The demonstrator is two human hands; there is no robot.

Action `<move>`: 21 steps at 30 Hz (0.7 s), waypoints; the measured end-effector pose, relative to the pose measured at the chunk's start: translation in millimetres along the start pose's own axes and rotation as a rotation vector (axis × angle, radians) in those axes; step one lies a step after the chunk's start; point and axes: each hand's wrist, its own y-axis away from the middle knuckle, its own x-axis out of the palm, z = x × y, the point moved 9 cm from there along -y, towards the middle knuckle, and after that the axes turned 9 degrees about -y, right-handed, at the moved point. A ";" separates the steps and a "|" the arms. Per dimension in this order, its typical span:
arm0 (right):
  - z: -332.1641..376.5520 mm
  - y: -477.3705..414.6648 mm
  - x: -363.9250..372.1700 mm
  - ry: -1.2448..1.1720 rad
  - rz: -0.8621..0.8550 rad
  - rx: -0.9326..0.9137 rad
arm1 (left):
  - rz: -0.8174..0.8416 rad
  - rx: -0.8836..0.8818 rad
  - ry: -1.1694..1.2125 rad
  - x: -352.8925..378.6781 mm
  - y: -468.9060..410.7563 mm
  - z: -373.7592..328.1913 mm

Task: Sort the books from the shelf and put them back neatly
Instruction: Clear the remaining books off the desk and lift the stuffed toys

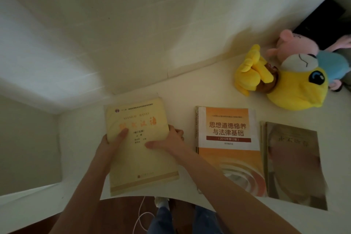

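A white table [190, 89] runs along a pale wall [133, 34] and carries three books side by side. Leftmost is a pale yellow book [144, 161], face up. Its cover reads "XIANDAI HANYU" in Latin letters above a large red brush-written title, with "(增订五版)" beneath. The small lines of print at the top and foot are too blurred to read.

Just to its right, apart from it, lies an orange book [229, 150] titled "思想道德修养与法律基础". A dark red band under the title reads "(2015年修订版)". Edges of another volume show along its left side.

Beside that is a grey-beige book [296, 165] whose title is too blurred to read. Its near end reaches over the table's front edge.

Behind the books, at the far right, a yellow plush toy [296, 89] with a blue eye lies against a pink pig plush [292, 45].

The left hand [112, 144] grips the pale yellow book at its left edge, thumb pressed on the cover below the red title. The right hand [171, 138] grips the right edge, thumb on the cover and fingers curled around the side. Both hands sit at the book's far half. Whether it is lifted off the table cannot be told.

Below the table edge show blue jeans [161, 220] and a white cable [140, 214] on the dark floor.
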 end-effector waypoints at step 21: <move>-3.9 -1.5 -2.0 -0.063 0.015 0.005 | 0.056 -0.060 0.112 1.6 3.5 -7.5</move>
